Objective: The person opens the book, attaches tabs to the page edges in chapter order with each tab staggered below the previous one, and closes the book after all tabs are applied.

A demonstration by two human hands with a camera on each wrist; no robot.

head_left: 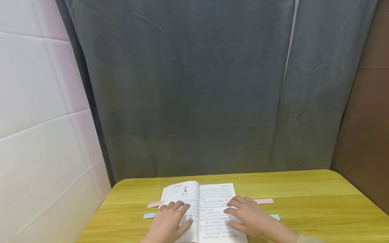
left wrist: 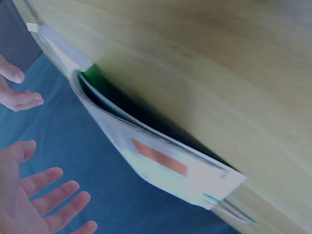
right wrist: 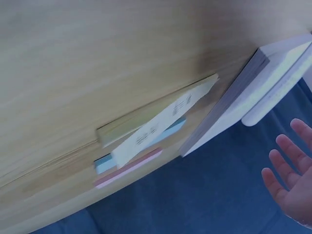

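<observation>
An open book (head_left: 209, 202) of printed text lies flat on the yellow table (head_left: 319, 202), near its front edge. My left hand (head_left: 171, 219) rests on the left page with fingers spread and straight. On the right page my right hand (head_left: 247, 214) lies flat in the same way. The left wrist view shows the left hand (left wrist: 34, 200) with its fingers (left wrist: 53, 195) extended beside the book's cover (left wrist: 161, 161). In the right wrist view the right hand (right wrist: 290, 183) is open next to the book's page block (right wrist: 253, 92).
Pink paper strips (head_left: 155, 204) (head_left: 264, 201) and blue strips (head_left: 149, 216) (head_left: 275, 217) stick out from under the book on both sides. A grey curtain (head_left: 194, 84) hangs behind the table, a white padded wall (head_left: 36, 118) stands left, and a brown panel (head_left: 367, 118) right.
</observation>
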